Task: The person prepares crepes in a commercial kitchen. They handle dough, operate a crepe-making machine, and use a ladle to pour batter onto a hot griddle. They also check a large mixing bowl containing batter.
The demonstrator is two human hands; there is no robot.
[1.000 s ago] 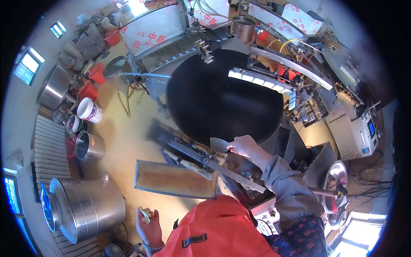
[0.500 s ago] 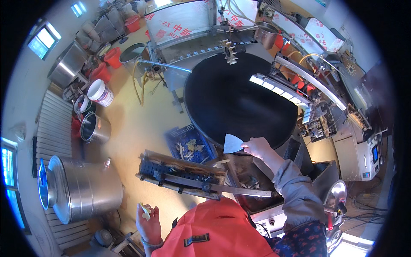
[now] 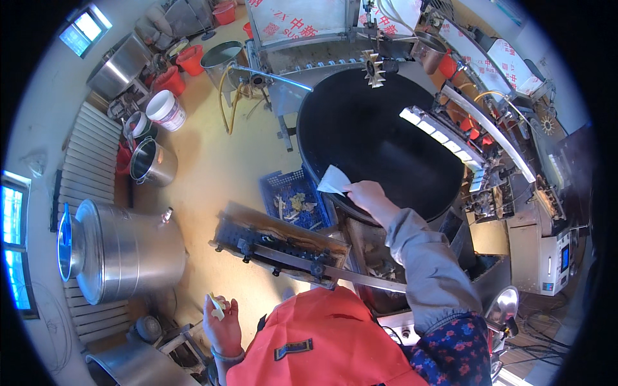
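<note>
My right hand (image 3: pixel 365 193) reaches forward and grips a pale flat scraper (image 3: pixel 333 181) at the near rim of a large round black griddle (image 3: pixel 386 145). The scraper's blade lies against the griddle's left front edge. My left hand (image 3: pixel 222 321) hangs low by my side, closed on a small pale yellowish scrap (image 3: pixel 217 304). An orange apron (image 3: pixel 328 347) covers my front. My right sleeve is grey with a blue flowered cuff cover.
A long tray with a metal bar (image 3: pixel 283 241) sits in front of me. A blue crate (image 3: pixel 293 196) with scraps stands on the floor. A big steel pot (image 3: pixel 129 248), smaller steel pot (image 3: pixel 152 162), white bucket (image 3: pixel 166 109) and red buckets (image 3: pixel 190 59) stand left. Machinery (image 3: pixel 541 244) crowds the right.
My right hand with the scraper has moved along the griddle's near rim toward its left edge. The view has shifted, showing the blue crate. My left hand stays low.
</note>
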